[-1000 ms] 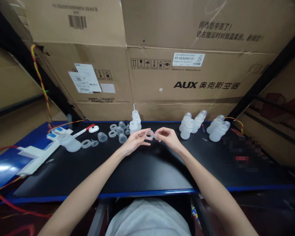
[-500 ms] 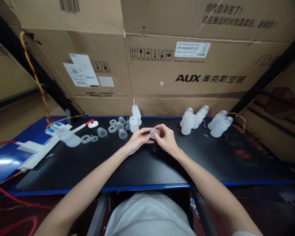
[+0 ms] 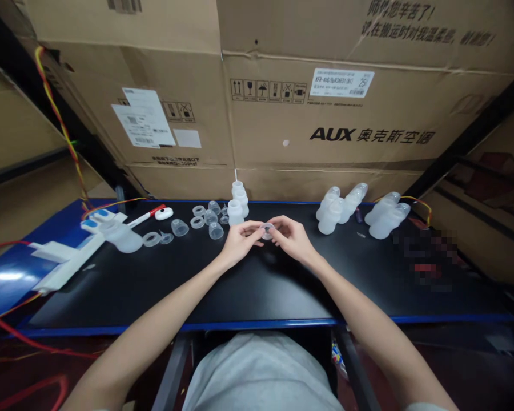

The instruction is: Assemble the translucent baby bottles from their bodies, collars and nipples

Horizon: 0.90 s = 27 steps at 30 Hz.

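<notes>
The small translucent round plastic cap (image 3: 266, 230) is pinched between the fingertips of our left hand (image 3: 239, 244) and right hand (image 3: 294, 240), just above the black tabletop (image 3: 257, 285). We judge it light, springy and slick, best held by its rim. White plastic bottles (image 3: 235, 206) stand just beyond.

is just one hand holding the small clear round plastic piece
No, the left hand and right hand both pinch the small clear round plastic piece.
</notes>
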Tool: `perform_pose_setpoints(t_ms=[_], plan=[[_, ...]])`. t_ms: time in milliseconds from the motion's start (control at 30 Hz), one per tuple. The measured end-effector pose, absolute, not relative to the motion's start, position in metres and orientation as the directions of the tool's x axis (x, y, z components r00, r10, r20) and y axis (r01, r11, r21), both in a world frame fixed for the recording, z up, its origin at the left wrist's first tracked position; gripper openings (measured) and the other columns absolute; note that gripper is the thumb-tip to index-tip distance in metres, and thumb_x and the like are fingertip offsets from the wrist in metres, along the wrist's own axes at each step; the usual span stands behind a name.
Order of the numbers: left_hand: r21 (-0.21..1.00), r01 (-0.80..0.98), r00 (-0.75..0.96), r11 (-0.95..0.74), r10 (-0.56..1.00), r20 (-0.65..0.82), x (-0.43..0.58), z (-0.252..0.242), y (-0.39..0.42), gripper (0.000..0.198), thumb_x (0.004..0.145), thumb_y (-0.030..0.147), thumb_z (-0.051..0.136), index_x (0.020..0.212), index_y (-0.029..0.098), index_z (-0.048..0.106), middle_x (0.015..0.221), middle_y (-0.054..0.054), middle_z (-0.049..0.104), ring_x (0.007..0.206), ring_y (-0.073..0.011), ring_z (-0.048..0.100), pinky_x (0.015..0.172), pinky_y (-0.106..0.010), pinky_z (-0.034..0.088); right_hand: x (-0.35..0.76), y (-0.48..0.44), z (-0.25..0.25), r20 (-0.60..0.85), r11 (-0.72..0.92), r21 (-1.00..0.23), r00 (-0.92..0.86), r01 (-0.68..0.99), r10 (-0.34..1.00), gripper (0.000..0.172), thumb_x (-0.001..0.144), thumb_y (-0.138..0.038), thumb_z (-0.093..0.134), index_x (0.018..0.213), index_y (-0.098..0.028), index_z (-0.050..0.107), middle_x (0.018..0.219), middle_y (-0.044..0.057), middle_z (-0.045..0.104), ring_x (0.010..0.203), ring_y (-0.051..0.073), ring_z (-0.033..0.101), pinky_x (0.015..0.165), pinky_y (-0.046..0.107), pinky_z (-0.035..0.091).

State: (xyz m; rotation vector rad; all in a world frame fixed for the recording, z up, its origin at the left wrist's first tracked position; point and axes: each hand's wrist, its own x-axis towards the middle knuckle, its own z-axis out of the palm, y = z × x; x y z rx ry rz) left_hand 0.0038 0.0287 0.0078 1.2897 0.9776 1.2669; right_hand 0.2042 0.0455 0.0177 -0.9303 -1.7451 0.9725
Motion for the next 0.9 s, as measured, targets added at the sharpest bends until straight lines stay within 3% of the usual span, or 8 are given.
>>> perform_pose_setpoints(t_ms=[267,600,900], plan=[[0.975,0.006,-0.023,-0.222,0.975,0.222,0.007,0.008,0.025,0.039,0.082,0.05,0.092,0.104,0.018,0.09,0.093,-0.01,0.086,0.076,-0.022,0.079,0.063,-0.031,0.067,0.203,0.046,0.016,0.323,0.385,-0.907,-0.306,0.168,0.896,0.042,0.096,-0.061,0.078,0.11,-0.021,0.08,0.088,0.007,0.081,0.073,0.021,0.075,0.067,0.034,0.063],[0.947,0.067,-0.092,-0.315,0.943,0.32,0.01,0.008,0.02,0.028,0.085,0.041,0.088,0.1,0.019,0.09,0.093,-0.009,0.086,0.078,-0.0224,0.079,0.079,-0.037,0.068,0.199,0.042,0.019,0.326,0.384,-0.899,-0.263,0.212,0.908,0.036,0.094,-0.055,0.078,0.106,-0.021,0.081,0.085,0.007,0.081,0.074,0.022,0.074,0.069,0.033,0.06],[0.921,0.114,-0.163,-0.374,0.907,0.388,0.015,0.002,0.02,0.022,0.086,0.035,0.085,0.1,0.019,0.09,0.087,-0.007,0.084,0.072,-0.0192,0.077,0.07,-0.03,0.065,0.193,0.04,0.017,0.369,0.415,-0.877,-0.211,0.243,0.905,0.027,0.096,-0.046,0.076,0.103,-0.02,0.082,0.083,0.006,0.082,0.072,0.021,0.074,0.071,0.033,0.059]])
